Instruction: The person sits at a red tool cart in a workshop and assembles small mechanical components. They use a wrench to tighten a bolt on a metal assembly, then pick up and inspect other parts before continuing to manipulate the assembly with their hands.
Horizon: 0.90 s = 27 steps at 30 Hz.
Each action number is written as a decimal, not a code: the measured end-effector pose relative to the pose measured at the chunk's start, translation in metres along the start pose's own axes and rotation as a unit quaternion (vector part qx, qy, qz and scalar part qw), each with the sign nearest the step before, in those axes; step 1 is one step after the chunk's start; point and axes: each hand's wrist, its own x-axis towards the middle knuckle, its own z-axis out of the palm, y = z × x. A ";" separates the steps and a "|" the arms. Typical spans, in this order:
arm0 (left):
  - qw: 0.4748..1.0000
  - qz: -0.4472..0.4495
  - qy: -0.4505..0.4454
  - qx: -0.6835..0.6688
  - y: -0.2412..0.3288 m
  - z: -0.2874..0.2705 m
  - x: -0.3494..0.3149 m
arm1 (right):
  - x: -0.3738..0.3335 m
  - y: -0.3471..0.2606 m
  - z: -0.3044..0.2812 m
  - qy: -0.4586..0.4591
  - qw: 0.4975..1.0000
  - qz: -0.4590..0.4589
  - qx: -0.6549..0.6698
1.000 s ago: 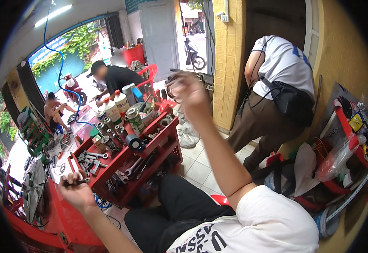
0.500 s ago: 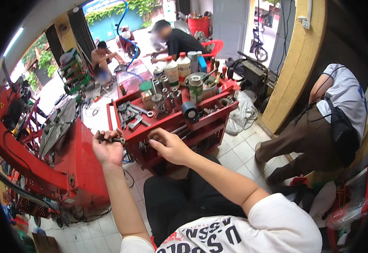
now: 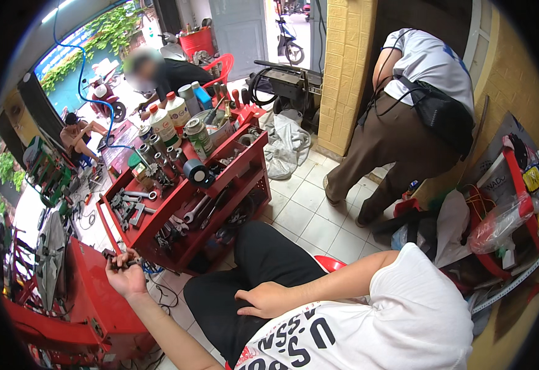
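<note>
My left hand (image 3: 125,279) is held out palm up beside the red tool cart (image 3: 161,223), its fingers curled round a small dark metal part (image 3: 123,263). What kind of part it is I cannot make out. On my lap, against the black trousers (image 3: 217,303), lies my right hand (image 3: 264,300), holding nothing, with thumb and fingers apart. The cart's top bears wrenches (image 3: 141,195), metal sockets (image 3: 169,165), white bottles with red caps (image 3: 178,111), a green-and-white can (image 3: 198,138) and a dark round roll (image 3: 199,174). More wrenches (image 3: 195,210) lie on its lower shelf.
A red machine (image 3: 106,308) stands at the left. To the right a person (image 3: 405,132) in brown trousers bends over; two more people sit at the far left. A rack (image 3: 505,203) with plastic bags is at the right. White cloth (image 3: 285,145) lies on the tiled floor.
The view has swung to the right. My right hand has left the cart's near edge and come down onto my lap. The left hand still holds the dark part.
</note>
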 end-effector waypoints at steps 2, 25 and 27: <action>0.999 -0.002 -0.046 0.021 -0.008 0.001 0.001 | -0.004 0.000 -0.002 0.030 0.999 0.007 -0.030; 1.000 -0.013 0.019 0.000 -0.031 0.024 -0.029 | 0.016 -0.025 -0.043 -0.148 0.975 0.034 0.161; 1.000 -0.017 0.007 -0.008 -0.029 0.019 -0.020 | 0.026 -0.024 -0.031 -0.163 0.973 0.032 0.159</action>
